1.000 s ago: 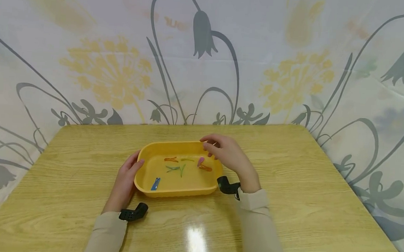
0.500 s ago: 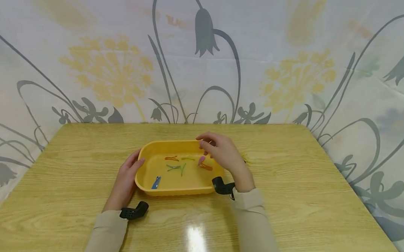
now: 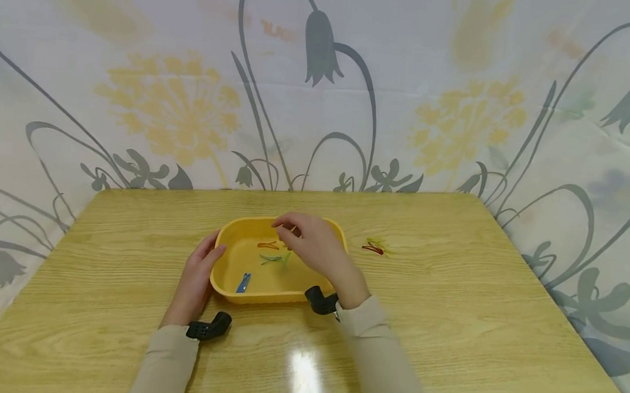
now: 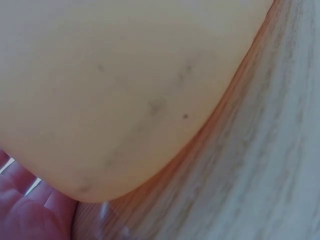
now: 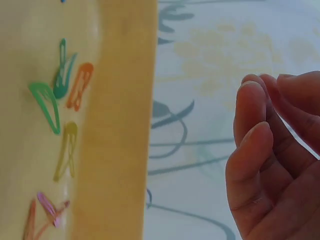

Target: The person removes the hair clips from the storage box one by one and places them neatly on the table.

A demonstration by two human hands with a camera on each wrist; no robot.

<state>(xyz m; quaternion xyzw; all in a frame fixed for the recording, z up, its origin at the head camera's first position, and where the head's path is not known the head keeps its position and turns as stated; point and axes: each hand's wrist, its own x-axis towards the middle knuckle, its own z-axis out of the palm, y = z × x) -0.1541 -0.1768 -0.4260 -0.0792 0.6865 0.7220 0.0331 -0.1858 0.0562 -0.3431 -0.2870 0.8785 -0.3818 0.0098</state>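
A yellow tray (image 3: 226, 289) sits on the wooden table and holds several coloured hair clips: an orange clip (image 3: 267, 245), a green clip (image 3: 273, 258) and a blue clip (image 3: 244, 282). My left hand (image 3: 206, 261) rests flat against the tray's left wall (image 4: 125, 90), fingers straight. My right hand (image 3: 288, 227) hovers over the tray's far middle with fingers loosely curled. In the right wrist view its fingers (image 5: 257, 130) hold nothing, and green (image 5: 47, 102), orange (image 5: 80, 86) and pink (image 5: 47, 205) clips lie on the tray floor.
Two or three clips (image 3: 374, 246), yellow-green and red, lie on the table (image 3: 474, 297) just right of the tray. A flowered cloth (image 3: 319, 91) hangs behind and beside the table. Black wrist cameras (image 3: 209, 328) sit on both sleeves.
My right hand has moved left from the tray's right rim to above its far middle, uncovering the clips on the table. The left hand and tray stayed put.
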